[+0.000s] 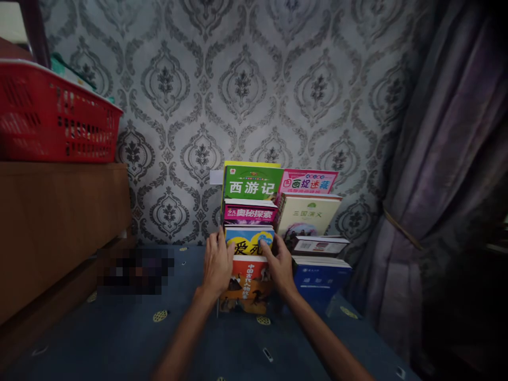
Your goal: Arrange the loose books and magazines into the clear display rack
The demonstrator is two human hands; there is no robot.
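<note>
Books stand upright in two stepped columns, one behind another. My left hand [218,263] and my right hand [281,264] grip a blue-and-yellow book [249,239] in the left column from its two sides, thumbs on its front cover, fingers partly hidden along the edges. Right before it stands an orange book [248,280] with dark pictures. Behind it rise a purple-pink book [250,214] and a taller green book [254,182]. The right column, beside my right hand, has a blue book [320,280], a dark book [320,245], a cream book [307,214] and a pink book [308,181].
The books rest on a dark blue patterned cloth [190,338] against a wallpapered wall [174,159]. At left, a red plastic basket [59,116] tops a wooden cabinet [67,227]. A blurred patch [137,271] lies by the cabinet. A tied curtain [420,211] hangs at right.
</note>
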